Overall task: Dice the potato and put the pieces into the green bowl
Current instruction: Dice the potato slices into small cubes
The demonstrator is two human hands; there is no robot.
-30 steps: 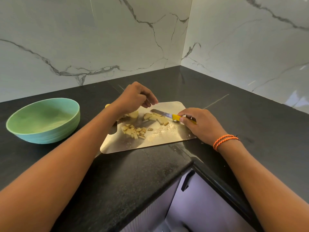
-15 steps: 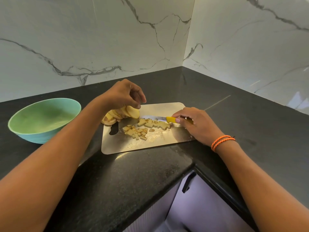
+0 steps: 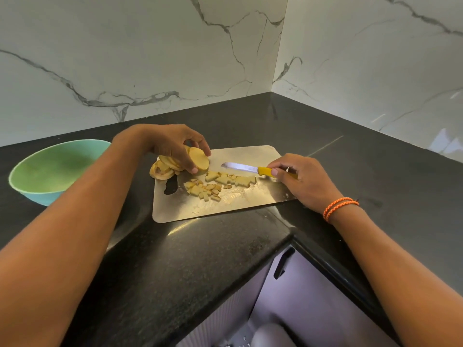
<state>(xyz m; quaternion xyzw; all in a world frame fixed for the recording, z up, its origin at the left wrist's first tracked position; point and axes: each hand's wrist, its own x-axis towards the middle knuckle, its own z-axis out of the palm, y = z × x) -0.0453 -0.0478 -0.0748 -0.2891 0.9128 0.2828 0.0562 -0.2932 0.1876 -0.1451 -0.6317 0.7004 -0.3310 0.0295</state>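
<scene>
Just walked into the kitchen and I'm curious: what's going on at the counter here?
A person is dicing a potato on a metal cutting board. The left hand grips a stack of potato slices at the board's far left corner. The right hand holds a yellow-handled knife, its blade over the board. Diced pieces lie mid-board. The green bowl, to the left, looks empty so far.

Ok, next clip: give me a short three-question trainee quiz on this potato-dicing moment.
1. True or false: the green bowl already holds diced pieces.
2. Which hand holds the knife?
3. The left hand grips: A) the bowl, B) a potato slice, C) the cutting board.

Key: 1 false, the bowl looks empty and the pieces lie on the board; 2 the right hand; 3 B.
</scene>
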